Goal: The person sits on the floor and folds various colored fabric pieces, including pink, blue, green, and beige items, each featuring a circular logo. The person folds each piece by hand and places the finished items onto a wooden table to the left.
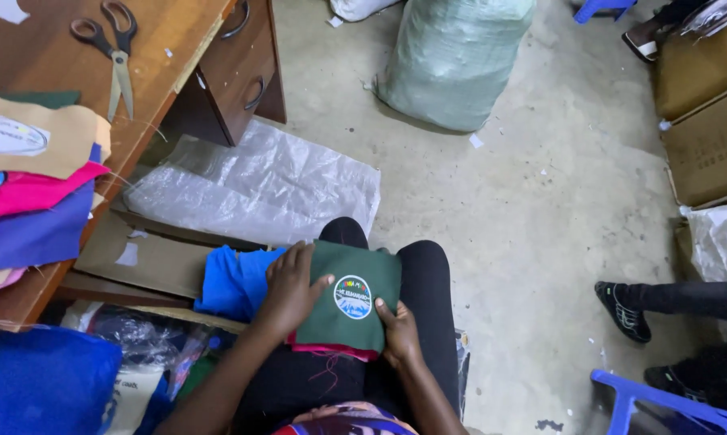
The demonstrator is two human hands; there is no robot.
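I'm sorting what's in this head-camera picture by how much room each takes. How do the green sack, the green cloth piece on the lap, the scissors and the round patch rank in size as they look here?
Largest to smallest as seen:
1. green sack
2. green cloth piece
3. scissors
4. round patch
The sack lies farther from the camera, so its lead is safe.

At the frame's lower centre a green felt square with a round patch (pixel 347 298) is lying on the person's lap between the left hand (pixel 287 292) and right hand (pixel 399 332), blue fabric (pixel 233 282) sitting left, metal scissors (pixel 112 50) resting on the wooden table (pixel 41 60) upper left.
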